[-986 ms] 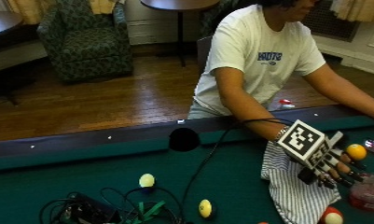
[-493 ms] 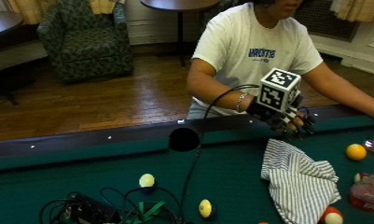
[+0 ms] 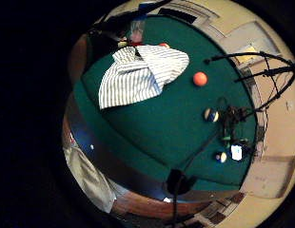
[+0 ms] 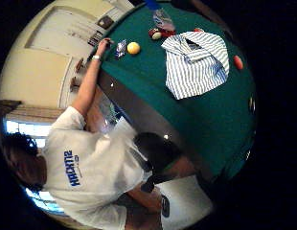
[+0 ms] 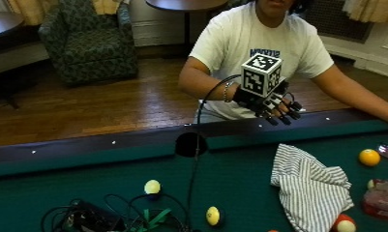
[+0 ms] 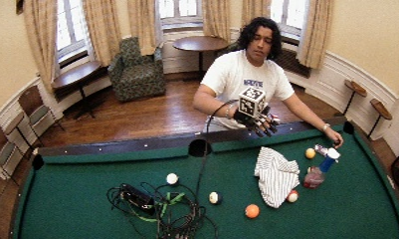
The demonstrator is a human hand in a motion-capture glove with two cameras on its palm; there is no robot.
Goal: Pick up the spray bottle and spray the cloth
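The gloved right hand [image 5: 271, 104] hovers above the near rail of the pool table [image 5: 65, 159], fingers loosely spread and holding nothing. Past it and lower, out on the felt, lies the striped cloth [image 5: 312, 191], crumpled, with its long side running away from the rail. Further out to the hand's far side, beyond the cloth, the spray bottle [image 6: 318, 172] stands upright; the bare hand [image 6: 336, 142] rests nearer to it, I judge.

Curtained windows [image 6: 179, 10], green armchair [image 5: 90, 41], round table [image 6: 200, 44] on wooden floor [image 5: 110, 104].
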